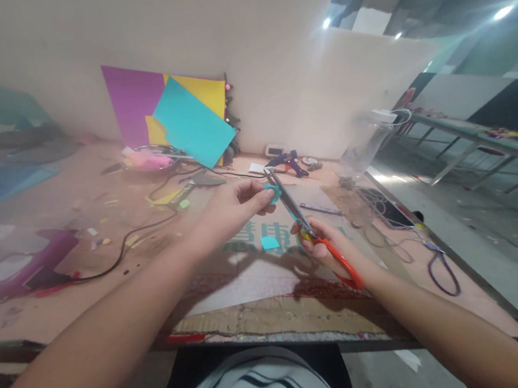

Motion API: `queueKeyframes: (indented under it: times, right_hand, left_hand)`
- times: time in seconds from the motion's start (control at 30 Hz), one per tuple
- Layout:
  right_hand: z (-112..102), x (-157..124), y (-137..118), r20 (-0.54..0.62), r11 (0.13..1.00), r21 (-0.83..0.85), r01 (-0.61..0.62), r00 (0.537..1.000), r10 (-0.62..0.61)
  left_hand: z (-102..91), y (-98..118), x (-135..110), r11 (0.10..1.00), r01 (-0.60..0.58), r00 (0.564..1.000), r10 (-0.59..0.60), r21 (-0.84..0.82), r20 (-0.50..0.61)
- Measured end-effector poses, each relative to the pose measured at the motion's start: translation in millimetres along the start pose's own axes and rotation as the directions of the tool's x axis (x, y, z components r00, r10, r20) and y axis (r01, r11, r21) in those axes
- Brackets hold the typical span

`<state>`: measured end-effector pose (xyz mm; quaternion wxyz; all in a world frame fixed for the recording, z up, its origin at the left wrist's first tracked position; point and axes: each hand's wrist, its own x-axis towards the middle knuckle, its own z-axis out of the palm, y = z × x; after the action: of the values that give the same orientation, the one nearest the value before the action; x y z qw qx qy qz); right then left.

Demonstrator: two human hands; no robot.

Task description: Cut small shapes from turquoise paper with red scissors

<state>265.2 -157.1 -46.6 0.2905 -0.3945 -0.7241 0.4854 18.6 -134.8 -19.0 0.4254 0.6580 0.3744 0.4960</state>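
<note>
Between thumb and fingers, my left hand [253,199] pinches a small turquoise piece [272,193], which looks like foam or paper. My right hand [320,243] grips orange-handled scissors [343,263], their blades pointing up and away beside that piece. Whether the blades touch it I cannot tell. Below the hands, a small turquoise scrap [270,242] lies on a white printed sheet [247,288] with green lettering. The sheet rests on brown cardboard [275,319] at the table's front edge.
Purple [137,102], yellow and turquoise [195,123] sheets lean against the wall. A purple glue gun [25,266] with a black cord lies left. A pen [321,209] lies beyond the scissors. On the right are a clear plastic container [362,142] and a dark cord loop [444,274].
</note>
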Motion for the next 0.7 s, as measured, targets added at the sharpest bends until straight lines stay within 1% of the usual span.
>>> queueKeyframes:
  times: [0.13, 0.3, 0.5, 0.7]
  right_hand:
    - [-0.1, -0.3, -0.9, -0.001, 1.000, -0.022, -0.001, 1.000, 0.000]
    - [0.1, -1.1, 1.4, -0.015, 0.999, -0.027, 0.025, 1.000, -0.025]
    - [0.8, -2.0, 2.3, -0.013, 0.999, -0.042, 0.029, 0.999, -0.030]
    - [1.0, -2.5, 0.5, -0.001, 0.999, -0.026, 0.030, 1.000, -0.030]
  left_hand:
    - [-0.8, 0.6, -0.6, 1.000, 0.011, 1.000, -0.011, 0.003, -0.005]
    - [-1.0, 1.2, -0.3, 1.000, 0.024, 0.999, -0.024, 0.002, 0.023]
    - [-0.6, -1.0, 1.9, 1.000, 0.001, 1.000, -0.002, -0.019, -0.030]
    - [-0.8, 1.0, 1.5, 1.000, -0.003, 0.999, 0.003, -0.014, -0.040]
